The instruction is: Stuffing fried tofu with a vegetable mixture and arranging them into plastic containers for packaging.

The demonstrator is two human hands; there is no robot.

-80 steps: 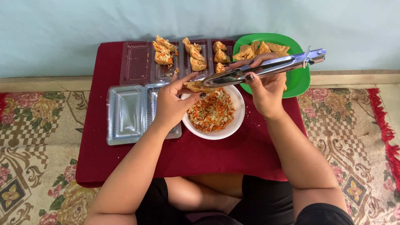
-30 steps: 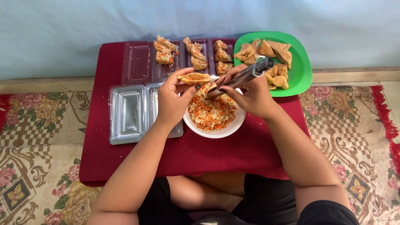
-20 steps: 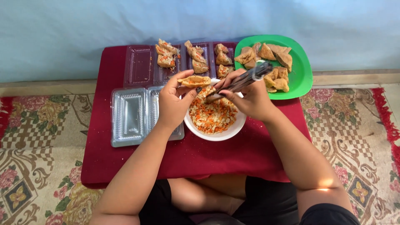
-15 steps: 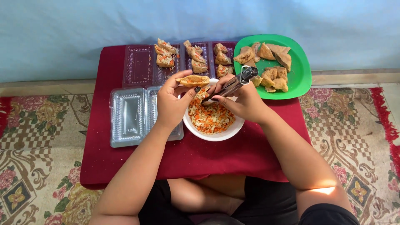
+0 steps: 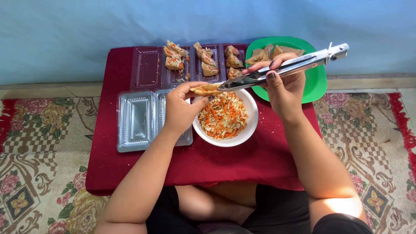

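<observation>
Left hand pinches fried pastry beside clear plastic trays; right hand grips metal tongs.

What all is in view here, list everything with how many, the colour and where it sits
table: one, dark red cloth, centre
bowl: one, white, mid-table, holds shredded orange and pale filling
tray: one, clear, far side, several filled pastries in it
lid: one, clear, left, empty
plate: one, green, far right, tan pastry pockets on it
rug: one, floral, floor
pastry pocket: one, tan, in left-hand fingers above bowl
tongs: one, steel, tips at the pocket
left hand: holds pocket
right hand: grips tongs
</observation>
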